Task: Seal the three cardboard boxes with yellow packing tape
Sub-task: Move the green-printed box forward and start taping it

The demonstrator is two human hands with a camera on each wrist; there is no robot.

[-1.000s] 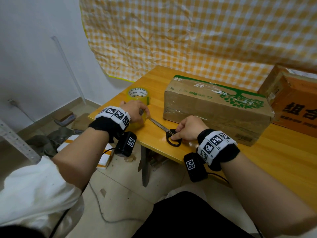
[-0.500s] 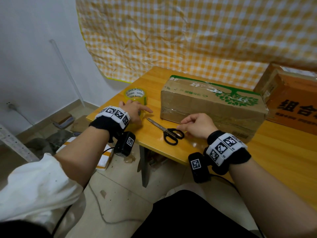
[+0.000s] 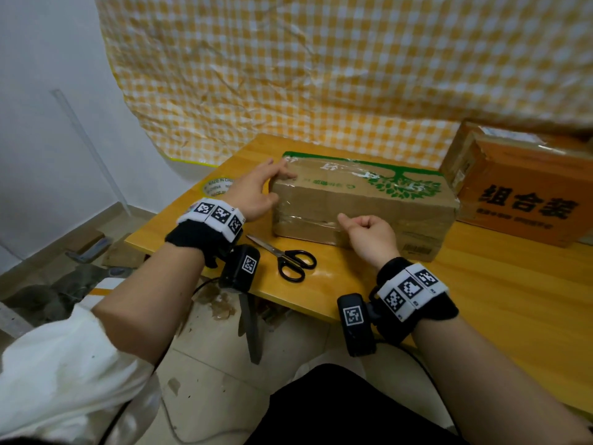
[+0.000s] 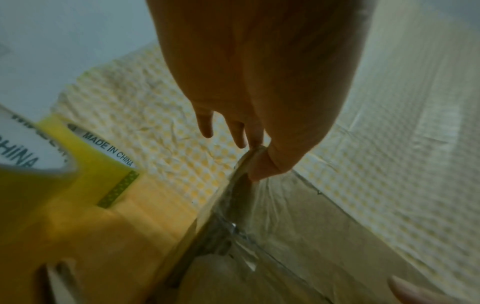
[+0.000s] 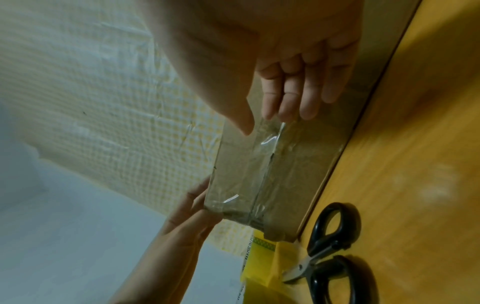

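Item 1. Cardboard box (image 3: pixel 362 203): brown, with a green tree print along its top; centre of the head view, lying long side toward the person on the desk (image 3: pixel 481 309). Clear, glossy tape runs along the seam of its near face and wraps the left end.

Item 2. Left hand (image 3: pixel 253 194): left of centre, at the box's left end. Fingers spread over the top corner, thumb on the near face; the grip clasps that corner. In the left wrist view the thumb (image 4: pixel 259 168) presses the taped edge.

Item 3. Right hand (image 3: pixel 369 236): centre, against the near face of the box. In the head view the fingers look curled with the thumb pointing left along the tape band; in the right wrist view the fingertips (image 5: pixel 288 111) reach down to the tape strip. Whether this grip pinches the tape or only presses it cannot be told.

Item 4. Yellow tape roll (image 3: pixel 218 187): left of the box, partly behind the left hand, flat on the desk; core printed "MADE IN CHINA".

Item 5. Scissors (image 3: pixel 285 256): black handles, closed blades pointing up-left; on the desk just below the box, between the two wrists.

Item 6. Orange box (image 3: pixel 519 194): right edge of the frame, black characters on its side, close beside the first box.

Item 7. Yellow checked cloth (image 3: pixel 321 75): hangs across the upper frame behind the desk.
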